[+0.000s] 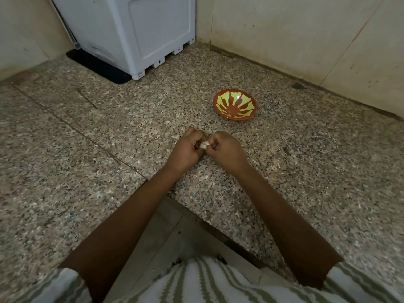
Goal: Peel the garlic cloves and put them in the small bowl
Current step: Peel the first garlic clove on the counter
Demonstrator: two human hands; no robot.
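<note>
striped shirt (209, 281); left hand (185, 149), right hand (225, 149) pinch garlic (204, 145); bowl (234, 105) beyond.

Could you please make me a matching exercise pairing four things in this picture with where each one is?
Things:
1. small bowl
2. garlic
3. white appliance
4. black mat

Places:
A. pinched between the left hand and right hand
B. lying under the appliance's base, back left
C. alone on the granite counter, just beyond the hands
D. standing on the mat, at the back

Pairs: 1-C, 2-A, 3-D, 4-B.
</note>
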